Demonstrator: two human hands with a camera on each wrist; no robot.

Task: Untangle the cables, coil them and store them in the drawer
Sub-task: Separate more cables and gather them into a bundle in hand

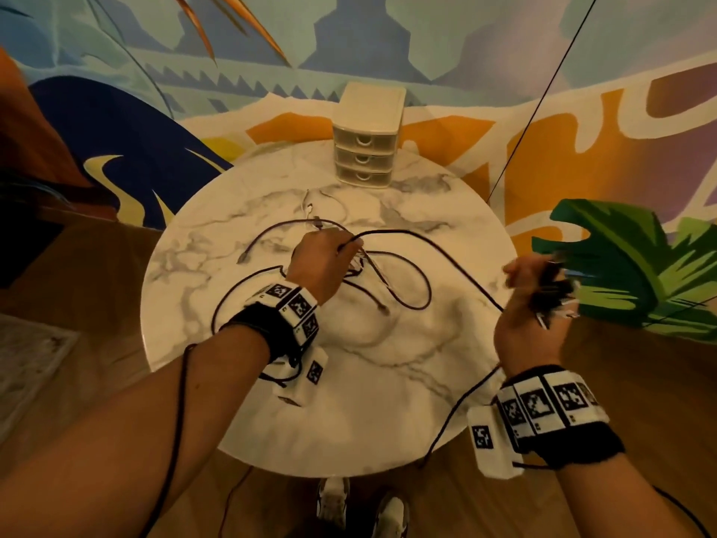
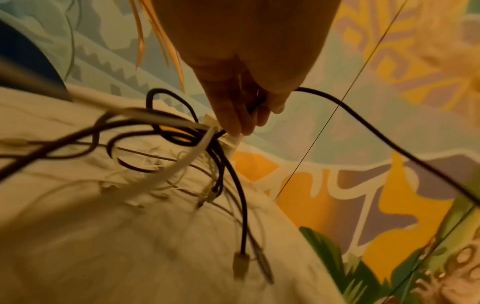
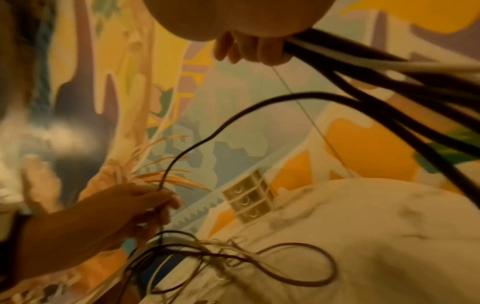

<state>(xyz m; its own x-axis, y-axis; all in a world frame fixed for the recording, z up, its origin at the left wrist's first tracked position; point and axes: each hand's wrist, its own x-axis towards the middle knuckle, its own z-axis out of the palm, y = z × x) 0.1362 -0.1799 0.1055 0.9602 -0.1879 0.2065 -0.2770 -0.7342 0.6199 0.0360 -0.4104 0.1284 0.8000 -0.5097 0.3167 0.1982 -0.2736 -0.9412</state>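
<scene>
L hand (image 1: 324, 262) gripped tangled cables (image 1: 372, 273) above bench (image 1: 388, 382). R hand (image 1: 531, 289) held a cable bundle (image 1: 558, 295). Drawer unit (image 1: 366, 135) stood beyond both hands.

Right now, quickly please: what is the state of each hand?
Left hand: closed, gripping the black cable above the tangle.
Right hand: closed, holding a bundle of cables.

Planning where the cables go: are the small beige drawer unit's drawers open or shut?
Shut: all three fronts of the beige drawer unit sit flush.
</scene>
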